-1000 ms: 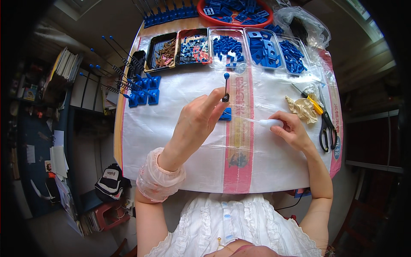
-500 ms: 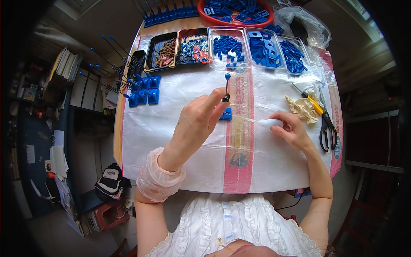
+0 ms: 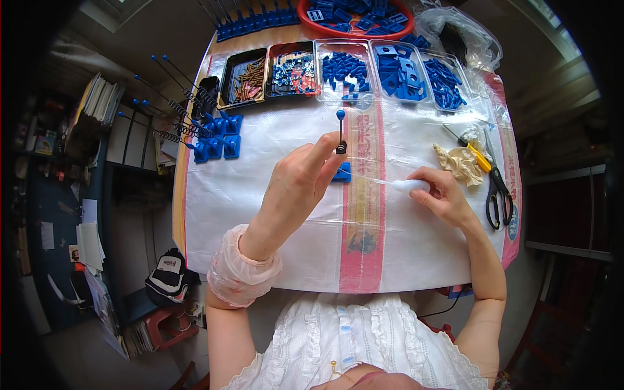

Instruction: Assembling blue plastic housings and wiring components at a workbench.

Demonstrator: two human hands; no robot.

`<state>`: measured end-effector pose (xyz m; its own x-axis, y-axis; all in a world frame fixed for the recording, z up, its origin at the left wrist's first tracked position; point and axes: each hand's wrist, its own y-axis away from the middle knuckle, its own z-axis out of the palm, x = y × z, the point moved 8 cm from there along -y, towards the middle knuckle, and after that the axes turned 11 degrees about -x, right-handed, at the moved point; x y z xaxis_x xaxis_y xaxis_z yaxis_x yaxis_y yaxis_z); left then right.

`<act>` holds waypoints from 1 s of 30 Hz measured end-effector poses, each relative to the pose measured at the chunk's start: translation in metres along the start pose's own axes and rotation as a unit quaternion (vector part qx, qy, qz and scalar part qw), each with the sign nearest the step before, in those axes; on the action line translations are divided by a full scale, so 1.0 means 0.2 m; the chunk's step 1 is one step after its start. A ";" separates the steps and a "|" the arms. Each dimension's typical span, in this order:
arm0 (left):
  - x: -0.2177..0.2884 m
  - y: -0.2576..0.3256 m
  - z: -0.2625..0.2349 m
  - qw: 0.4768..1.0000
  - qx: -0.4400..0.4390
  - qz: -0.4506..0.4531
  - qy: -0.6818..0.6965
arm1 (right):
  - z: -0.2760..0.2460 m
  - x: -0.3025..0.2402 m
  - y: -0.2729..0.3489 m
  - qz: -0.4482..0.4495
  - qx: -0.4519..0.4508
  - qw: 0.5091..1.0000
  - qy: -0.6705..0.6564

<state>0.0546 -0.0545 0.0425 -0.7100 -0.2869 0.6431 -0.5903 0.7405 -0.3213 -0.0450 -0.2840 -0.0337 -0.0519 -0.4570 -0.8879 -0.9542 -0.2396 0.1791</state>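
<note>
My left hand (image 3: 296, 179) is closed around a black coil spring (image 3: 341, 147), thumb and forefinger pinching it. A thin rod topped with a blue ball (image 3: 340, 114) rises from this grip. Just below the fingertips is a blue plastic base (image 3: 341, 172), partly hidden by the hand. To the right, my right hand (image 3: 443, 197) is wrapped round the white rounded handle (image 3: 411, 186) of a tool like a screwdriver. Its thin, pale shaft points left at the blue base; whether the tip touches is too small to tell.
Trays of screws (image 3: 250, 84), nuts (image 3: 290, 75) and blue plastic parts (image 3: 344, 71) line the back. Finished-looking spring pieces (image 3: 214, 146) stand at left. Black scissors (image 3: 498, 198), a yellow-handled tool (image 3: 480, 158) and crumpled paper (image 3: 459, 164) lie at right. A red basin (image 3: 406, 32) sits behind.
The rod with its blue ball has shifted slightly left. My right hand and the white-handled tool stay nearly in place.
</note>
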 end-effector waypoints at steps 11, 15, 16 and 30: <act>-0.01 0.00 0.00 1.000 0.000 -0.005 0.001 | -0.01 0.00 0.01 -0.001 0.001 1.000 0.003; -0.01 0.00 0.00 1.000 -0.004 -0.003 0.000 | -0.01 0.00 0.01 -0.004 0.005 1.000 0.006; -0.01 0.00 0.00 1.000 -0.002 -0.001 -0.001 | -0.02 0.00 0.01 -0.005 0.005 1.000 0.007; 0.00 0.00 0.00 1.000 0.005 0.006 0.003 | -0.01 0.01 0.01 -0.006 0.002 1.000 -0.014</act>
<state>0.0546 -0.0539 0.0417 -0.7149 -0.2742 0.6432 -0.5855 0.7375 -0.3365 -0.0458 -0.2874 -0.0342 -0.0481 -0.4296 -0.9017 -0.9562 -0.2412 0.1659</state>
